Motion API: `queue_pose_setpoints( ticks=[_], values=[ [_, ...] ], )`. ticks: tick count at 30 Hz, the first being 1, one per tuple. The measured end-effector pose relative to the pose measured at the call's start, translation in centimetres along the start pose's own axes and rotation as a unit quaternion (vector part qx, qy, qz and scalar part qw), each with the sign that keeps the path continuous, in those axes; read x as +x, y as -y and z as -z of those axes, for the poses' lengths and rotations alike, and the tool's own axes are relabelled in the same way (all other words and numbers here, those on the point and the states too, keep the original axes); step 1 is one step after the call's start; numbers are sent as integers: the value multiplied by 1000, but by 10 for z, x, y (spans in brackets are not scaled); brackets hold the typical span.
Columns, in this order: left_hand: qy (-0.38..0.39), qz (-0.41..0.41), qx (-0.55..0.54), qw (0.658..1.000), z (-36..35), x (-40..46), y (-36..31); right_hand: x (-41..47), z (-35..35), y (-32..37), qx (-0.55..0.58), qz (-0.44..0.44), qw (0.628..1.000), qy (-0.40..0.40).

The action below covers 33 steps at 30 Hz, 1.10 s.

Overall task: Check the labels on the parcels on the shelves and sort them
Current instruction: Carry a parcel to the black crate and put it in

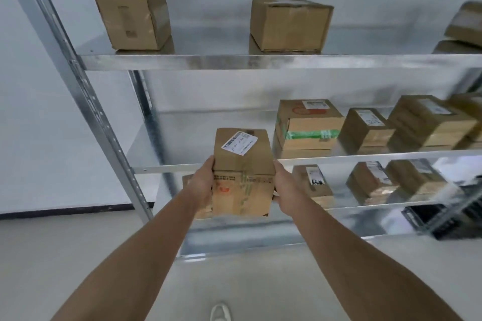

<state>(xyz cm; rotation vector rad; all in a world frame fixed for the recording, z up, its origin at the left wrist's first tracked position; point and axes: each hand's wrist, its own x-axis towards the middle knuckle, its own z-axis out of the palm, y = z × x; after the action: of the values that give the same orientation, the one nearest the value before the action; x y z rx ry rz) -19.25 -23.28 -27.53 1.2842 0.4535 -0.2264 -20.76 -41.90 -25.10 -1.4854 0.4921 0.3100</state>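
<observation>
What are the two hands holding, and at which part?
A cardboard parcel with a white label on top: the left hand grips its left side, the right hand its right side.

We see a bright, evenly lit scene in soft, diffuse light; its source lies outside the view. Shadows are faint: a pale one lies beneath the parcel on the top shelf (289,24), whose metal shelf front (260,62) carries a dull sheen and blurred reflections rather than hard glare. Wide-angle distortion bends the upright post (78,81) and tilts the shelf lines toward the edges. Sharpness is best near the centre, where the barcode label (239,143) shows its bars, though its print stays unreadable. Toward the right edge we find strong motion blur, smearing the parcels at the right (433,122) and the dark crate (443,216).
</observation>
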Motion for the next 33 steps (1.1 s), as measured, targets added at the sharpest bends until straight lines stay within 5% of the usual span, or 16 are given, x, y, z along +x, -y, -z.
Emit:
queue_pose_setpoints(
  ticks=[9, 20, 33],
  values=[
    [32, 23, 33, 999, -51, -128, 70, -104, 90, -65, 21, -15, 999, -30],
    [138, 11, 82, 987, -119, -143, 87, -148, 162, -68, 63, -4, 990, -127],
    [319, 53, 173, 930, -378, -172, 169, -190, 394, -96, 189, -2, 929, -319]
  ],
)
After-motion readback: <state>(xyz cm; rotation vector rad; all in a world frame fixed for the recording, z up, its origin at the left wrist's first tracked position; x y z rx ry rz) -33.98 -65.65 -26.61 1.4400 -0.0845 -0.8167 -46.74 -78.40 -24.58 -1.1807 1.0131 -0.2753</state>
